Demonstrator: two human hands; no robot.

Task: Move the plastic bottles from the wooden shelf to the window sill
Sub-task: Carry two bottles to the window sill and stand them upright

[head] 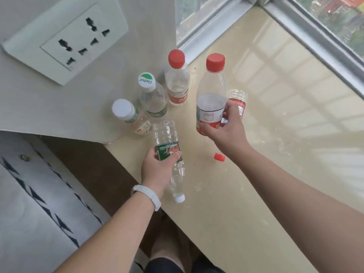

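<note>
L hand point(157, 168) gripping green-label bottle point(165, 133) at label, long axis running cap-toward-body. R hand point(228, 133) clasping red-cap bottle point(211, 89) upright, nearer window sill point(275, 134) centre.

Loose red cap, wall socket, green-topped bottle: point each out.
loose red cap point(219, 157), head view, its red side wall
wall socket point(76, 37), head view, bare middle of faceplate
green-topped bottle point(152, 98), head view, clear body below cap
</note>
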